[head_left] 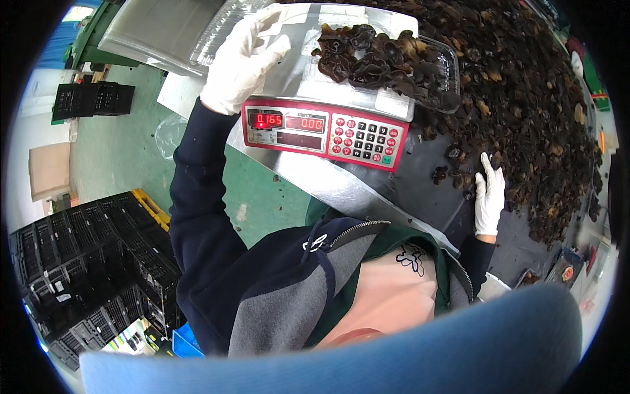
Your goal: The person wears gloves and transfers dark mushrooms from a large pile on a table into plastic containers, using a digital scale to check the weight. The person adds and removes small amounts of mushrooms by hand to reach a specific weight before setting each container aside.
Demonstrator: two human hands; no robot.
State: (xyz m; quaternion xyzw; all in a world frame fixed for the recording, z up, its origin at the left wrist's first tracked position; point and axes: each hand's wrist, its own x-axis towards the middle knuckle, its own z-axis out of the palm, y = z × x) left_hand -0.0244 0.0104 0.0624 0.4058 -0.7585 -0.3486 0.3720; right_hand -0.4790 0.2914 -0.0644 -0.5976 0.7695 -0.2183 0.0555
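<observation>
My left hand [239, 65], in a white glove, is by the left side of a digital scale [321, 139] with a red-framed keypad and lit display. Its thumb and fingers are apart, with nothing seen between them. On the scale's metal top, a clear plastic tray [451, 73] holds dark, wet-looking wood ear mushrooms [374, 59]. My right hand [489, 197], also gloved in white, lies at the near edge of a large pile of wood ear mushrooms [525, 98]. The right fingers are stretched out toward the pile, and no mushroom shows in them.
A stack of clear plastic trays [157, 29] stands left of the scale. The pile covers much of the dark tabletop [426, 177]. Black crates [79, 249] are stacked on the green floor at lower left, with another black crate [95, 100] farther off. A blue blurred edge crosses the bottom.
</observation>
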